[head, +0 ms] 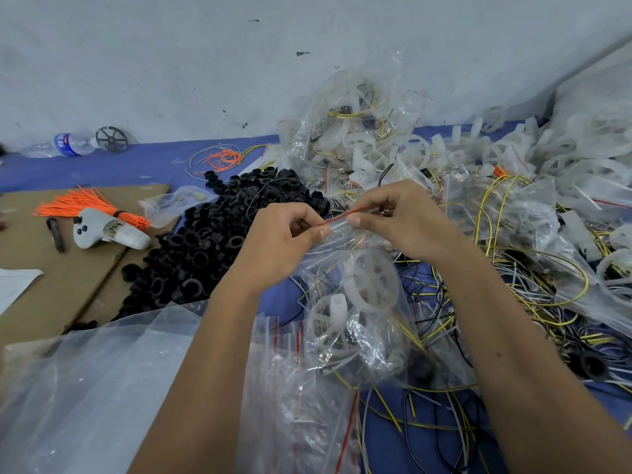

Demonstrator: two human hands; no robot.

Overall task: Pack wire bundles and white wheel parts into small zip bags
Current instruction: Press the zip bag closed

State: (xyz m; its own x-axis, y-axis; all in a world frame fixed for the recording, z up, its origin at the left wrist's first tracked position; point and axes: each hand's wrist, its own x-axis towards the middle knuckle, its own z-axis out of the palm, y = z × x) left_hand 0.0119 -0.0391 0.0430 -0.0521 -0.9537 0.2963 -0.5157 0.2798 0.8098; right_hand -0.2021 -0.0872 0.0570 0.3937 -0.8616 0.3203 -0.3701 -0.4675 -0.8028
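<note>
While the red zip strip at the top of the small clear bag was being pinched from both ends, the bag was held up over the blue mat. The strip was gripped by the left hand on one side and by the right hand on the other, thumbs pressed on top. Two white wheel parts and some thin wires could be seen inside the bag.

The seal could be left partly open if a wire end was caught in the strip, and then the parts might be spilled. The thin plastic could also be poked by a stiff wire.

The bag was shiny, soft and crinkled. The wheels were round, milky white and spoked. A heap of small black rings was piled beside the left hand, and loose yellow and black wires were tangled to the right. More filled bags were stacked near the wall.
</note>
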